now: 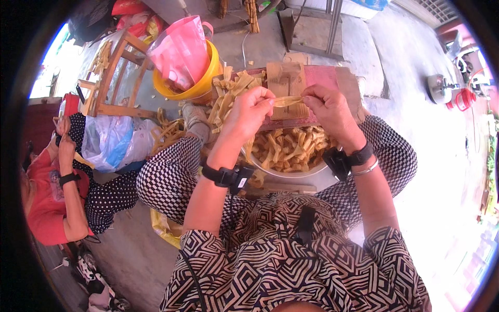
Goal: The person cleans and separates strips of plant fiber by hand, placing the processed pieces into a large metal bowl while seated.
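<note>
Between my two hands a yellowish folded strip (pixel 287 101) is stretched level. My left hand (pixel 255 107) pinches one end of it, and my right hand (pixel 325 105) pinches the other. Below the strip lies a wooden block (pixel 286 76) with a dark slot, on a board with a red covering (pixel 320 76). More yellowish strips (pixel 237 87) are piled at the board's left side. Under the board's near edge a wide round basin (pixel 284 174) holds many small knotted strips (pixel 294 148). The strips' material cannot be told for certain.
A yellow bucket (pixel 213 74) holding a pink bag stands beyond the pile. To the left are a wooden chair frame (pixel 128 109), plastic bags (pixel 109 144) and a seated co-worker (pixel 54 191) handling a strip. A metal kettle (pixel 438 89) and a red thermos (pixel 466 99) stand far right.
</note>
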